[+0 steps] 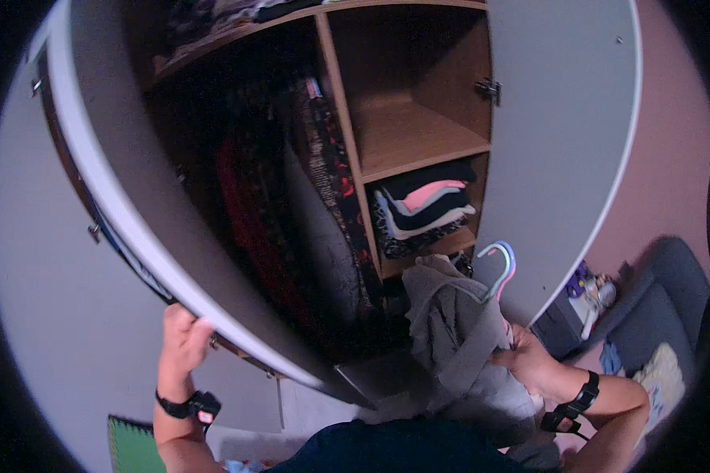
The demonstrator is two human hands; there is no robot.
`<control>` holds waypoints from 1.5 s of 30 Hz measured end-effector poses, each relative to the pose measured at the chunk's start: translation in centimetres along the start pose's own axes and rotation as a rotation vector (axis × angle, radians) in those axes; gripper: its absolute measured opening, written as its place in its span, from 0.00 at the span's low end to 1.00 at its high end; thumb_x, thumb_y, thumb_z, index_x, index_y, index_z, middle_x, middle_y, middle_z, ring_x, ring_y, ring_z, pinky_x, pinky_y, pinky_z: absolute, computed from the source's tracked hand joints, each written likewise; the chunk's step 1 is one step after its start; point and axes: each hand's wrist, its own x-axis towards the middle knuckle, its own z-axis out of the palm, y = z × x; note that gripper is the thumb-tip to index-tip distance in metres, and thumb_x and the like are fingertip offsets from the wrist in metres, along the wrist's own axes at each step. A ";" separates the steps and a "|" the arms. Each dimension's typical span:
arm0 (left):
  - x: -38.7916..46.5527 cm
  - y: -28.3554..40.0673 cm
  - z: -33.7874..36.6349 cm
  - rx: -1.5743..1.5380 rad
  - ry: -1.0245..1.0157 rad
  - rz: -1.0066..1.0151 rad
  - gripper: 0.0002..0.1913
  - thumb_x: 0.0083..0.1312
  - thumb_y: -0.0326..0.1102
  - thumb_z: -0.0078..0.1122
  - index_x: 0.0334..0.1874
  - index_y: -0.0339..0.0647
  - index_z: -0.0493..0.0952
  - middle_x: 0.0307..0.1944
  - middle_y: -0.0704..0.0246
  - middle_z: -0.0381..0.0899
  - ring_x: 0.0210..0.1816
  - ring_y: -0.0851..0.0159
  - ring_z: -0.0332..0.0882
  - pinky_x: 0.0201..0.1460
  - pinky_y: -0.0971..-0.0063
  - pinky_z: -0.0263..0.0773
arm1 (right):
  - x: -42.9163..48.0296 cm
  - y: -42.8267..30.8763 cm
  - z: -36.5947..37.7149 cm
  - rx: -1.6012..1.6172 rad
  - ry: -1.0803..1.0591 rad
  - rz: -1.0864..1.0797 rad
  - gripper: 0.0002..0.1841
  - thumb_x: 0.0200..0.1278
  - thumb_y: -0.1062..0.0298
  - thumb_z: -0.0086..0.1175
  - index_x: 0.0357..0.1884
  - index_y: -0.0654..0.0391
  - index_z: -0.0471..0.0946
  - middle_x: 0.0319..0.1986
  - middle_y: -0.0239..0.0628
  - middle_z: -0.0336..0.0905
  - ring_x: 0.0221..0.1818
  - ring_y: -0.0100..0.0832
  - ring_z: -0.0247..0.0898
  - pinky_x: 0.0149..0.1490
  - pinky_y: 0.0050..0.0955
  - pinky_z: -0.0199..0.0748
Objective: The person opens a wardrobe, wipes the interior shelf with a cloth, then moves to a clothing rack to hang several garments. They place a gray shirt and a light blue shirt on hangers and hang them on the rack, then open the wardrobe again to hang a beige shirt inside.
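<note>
At the lower left, my left hand [186,337] grips the edge of a wardrobe door [148,254], thumb on one side. My right hand [523,358] is closed on a bunch of grey garments [449,331] at the lower right. Several pastel plastic hangers [500,266] stick up from these garments, their hooks to the left. Behind them is the open wardrobe, with clothes hanging [325,230] in its dark left bay. A stack of folded clothes [426,207] lies on a shelf in the right bay. The fingertips of my right hand are partly hidden by cloth.
A wooden divider [346,136] splits the wardrobe, and folded cloth lies on the top shelf [242,29]. The right door [559,136] stands open. Beyond it are a dark grey armchair [657,301] with clothes on it and small items. A green mat [131,446] lies at the lower left.
</note>
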 end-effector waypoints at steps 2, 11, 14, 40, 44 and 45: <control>-6.0 -4.1 -2.9 0.008 0.163 -0.049 0.31 0.67 0.64 0.41 0.25 0.37 0.69 0.17 0.68 0.65 0.21 0.68 0.65 0.25 0.77 0.60 | -0.5 -1.4 0.3 -0.078 -0.054 -0.015 0.26 0.53 0.89 0.51 0.55 0.56 0.74 0.51 0.33 0.78 0.53 0.30 0.72 0.60 0.29 0.67; -12.6 -2.4 -6.7 -0.161 0.524 -0.520 0.08 0.59 0.37 0.52 0.31 0.38 0.71 0.23 0.79 0.64 0.24 0.78 0.60 0.25 0.80 0.57 | 1.2 -2.4 -0.5 -0.218 -0.133 0.055 0.24 0.54 0.88 0.48 0.55 0.61 0.73 0.50 0.36 0.77 0.53 0.31 0.72 0.61 0.30 0.67; -12.0 -0.7 -6.4 -0.071 0.542 -0.572 0.11 0.61 0.39 0.56 0.34 0.36 0.71 0.25 0.78 0.67 0.28 0.78 0.62 0.29 0.80 0.60 | 0.8 -3.9 -0.2 -0.198 -0.155 0.113 0.25 0.54 0.88 0.47 0.56 0.62 0.72 0.49 0.36 0.78 0.52 0.31 0.73 0.59 0.30 0.69; 20.1 -24.6 9.4 0.061 0.760 -0.435 0.40 0.52 0.37 0.63 0.69 0.34 0.57 0.65 0.49 0.64 0.68 0.47 0.60 0.71 0.61 0.56 | 0.7 -3.6 4.8 -0.407 -0.034 0.075 0.11 0.55 0.78 0.54 0.41 0.56 0.76 0.28 0.25 0.74 0.29 0.21 0.67 0.34 0.23 0.67; 24.9 -28.3 13.8 -0.180 0.537 -0.483 0.44 0.55 0.37 0.59 0.74 0.42 0.48 0.69 0.48 0.57 0.64 0.48 0.66 0.66 0.58 0.62 | 0.4 -3.7 5.5 -0.495 0.062 0.028 0.08 0.56 0.74 0.56 0.39 0.57 0.74 0.26 0.23 0.70 0.27 0.21 0.63 0.32 0.24 0.62; 26.1 -27.1 17.7 -0.042 0.596 -0.503 0.43 0.56 0.39 0.57 0.74 0.45 0.47 0.72 0.50 0.53 0.63 0.45 0.66 0.65 0.56 0.63 | 0.5 -3.5 5.5 -0.477 0.084 0.019 0.07 0.56 0.73 0.56 0.38 0.57 0.74 0.25 0.23 0.70 0.27 0.21 0.63 0.31 0.24 0.61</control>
